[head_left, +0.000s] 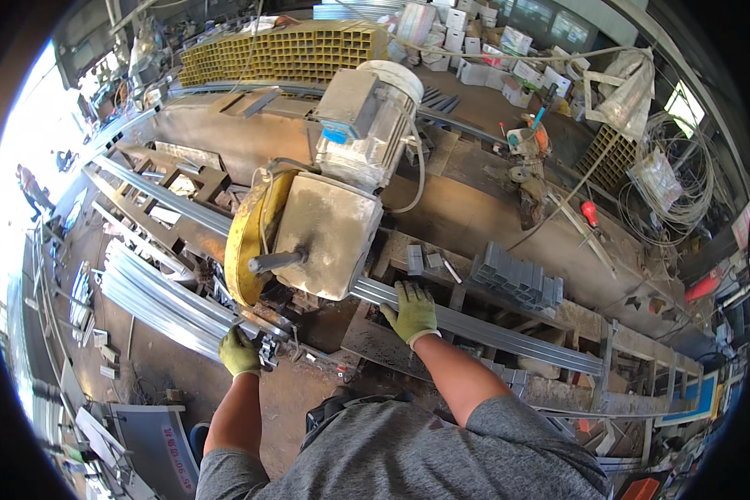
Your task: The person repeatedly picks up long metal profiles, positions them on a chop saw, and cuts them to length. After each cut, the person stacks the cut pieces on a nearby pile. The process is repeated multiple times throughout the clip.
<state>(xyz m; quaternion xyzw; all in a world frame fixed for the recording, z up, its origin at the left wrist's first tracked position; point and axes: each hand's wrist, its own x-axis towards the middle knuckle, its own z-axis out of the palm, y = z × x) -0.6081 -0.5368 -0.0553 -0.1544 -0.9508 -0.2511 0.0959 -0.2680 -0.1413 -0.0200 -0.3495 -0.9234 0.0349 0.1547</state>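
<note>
Both of my hands wear yellow-green work gloves. My right hand (412, 315) lies with fingers spread on several long grey metal tubes (500, 335), just right of the cutting machine. My left hand (240, 353) is closed at the machine's near side, beside a small dark metal fitting (268, 348); what its fingers hold is hidden. The cutting machine has a yellow blade guard (254, 237), a worn grey housing (325, 233), a protruding round handle (277, 260) and a large motor (383, 125). The tubes continue out on its left (171, 198).
A bundle of shiny long metal profiles (162, 296) lies left of my left hand. Short cut tube pieces (517, 279) are stacked beyond my right hand. Yellow square tubes (283, 54) are piled behind the machine, with white boxes (500, 54) farther right. Another person (32, 190) is at far left.
</note>
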